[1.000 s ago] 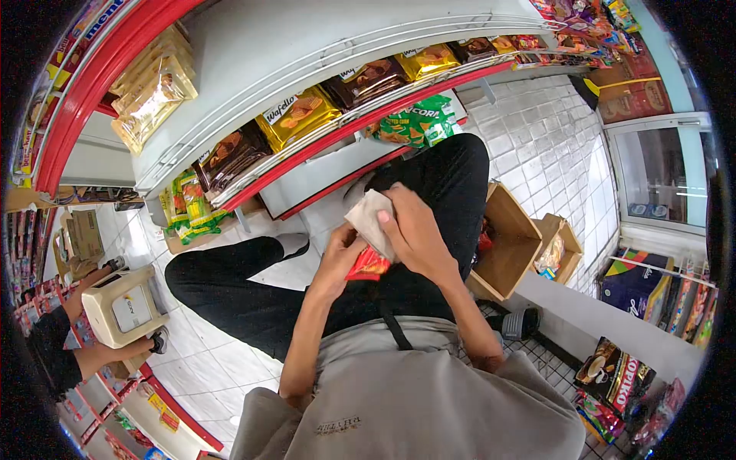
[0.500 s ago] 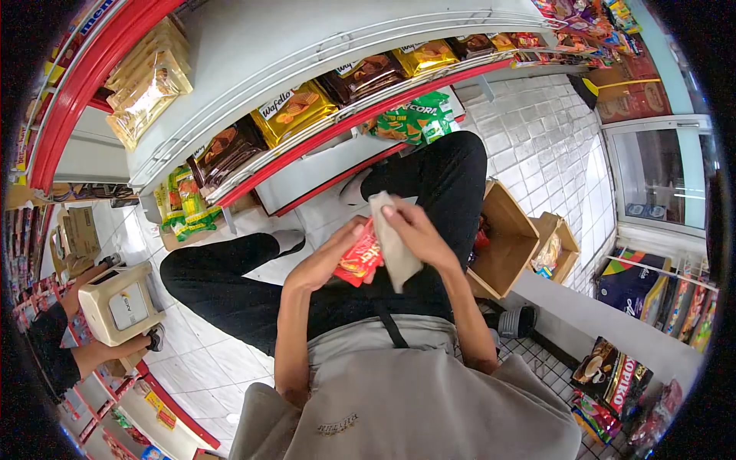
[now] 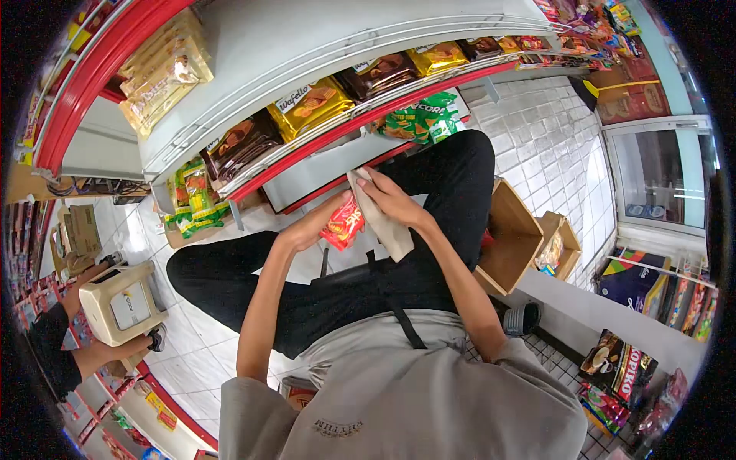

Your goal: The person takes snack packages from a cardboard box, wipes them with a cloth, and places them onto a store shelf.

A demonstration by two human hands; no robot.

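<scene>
In front of my lap, my left hand (image 3: 308,230) is closed on a red snack packet (image 3: 344,225) with pale lettering, only partly readable. My right hand (image 3: 392,202) grips a beige cloth (image 3: 389,232), which hangs down from its fingers right beside the packet. Part of the cloth touches or overlaps the packet's edge; I cannot tell which. Just beyond both hands runs the lower shelf's red edge (image 3: 322,195). Packs of wafers (image 3: 305,106) in gold and brown wrappers line the shelf above it.
Green corn snack bags (image 3: 418,119) and yellow-green packets (image 3: 193,198) sit low under the shelf. Open cardboard boxes (image 3: 507,249) stand by my right leg. At the left, a person's legs (image 3: 107,356) show around a beige plastic stool (image 3: 123,307).
Both hands, with the packet and the cloth, have moved away from my body toward the shelf and slightly left. The view has shifted a little.
</scene>
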